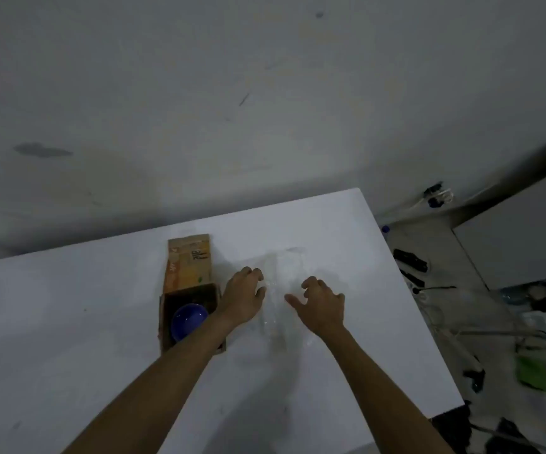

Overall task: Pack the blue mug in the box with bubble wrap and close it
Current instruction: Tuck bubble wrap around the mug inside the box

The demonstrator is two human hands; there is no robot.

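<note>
Inside the cardboard box [189, 299] sits the round glossy blue mug [188, 320].

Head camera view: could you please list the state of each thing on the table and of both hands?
Box: open, lid flap folded back, standing on the table.
Blue mug: inside the box, mouth up, unwrapped.
Bubble wrap: lying flat on the table, right of the box.
Left hand: fingers curled at the wrap's left edge; grip unclear.
Right hand: fingers spread and bent over the wrap, holding nothing.
</note>
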